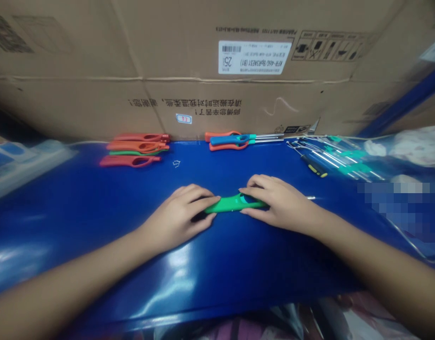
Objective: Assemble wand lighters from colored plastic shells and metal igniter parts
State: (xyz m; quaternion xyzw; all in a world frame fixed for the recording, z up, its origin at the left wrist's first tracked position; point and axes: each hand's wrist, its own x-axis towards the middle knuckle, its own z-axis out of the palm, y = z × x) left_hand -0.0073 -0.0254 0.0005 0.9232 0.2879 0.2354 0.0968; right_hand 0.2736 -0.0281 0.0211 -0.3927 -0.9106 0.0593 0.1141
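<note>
A green long-necked lighter lies level just over or on the blue table, its handle towards the left. My left hand grips the handle end between thumb and fingers. Around the trigger end, my right hand is closed on the same lighter. A teal part shows inside the loop of the handle. The tip of a metal tube pokes out to the right of my right hand; the rest of it is hidden behind the hand.
Red, orange and green lighter handles lie at the back left, near small white pieces. Blue and orange lighters with metal tubes rest against the cardboard. A screwdriver and several teal-ended metal tubes lie at the right.
</note>
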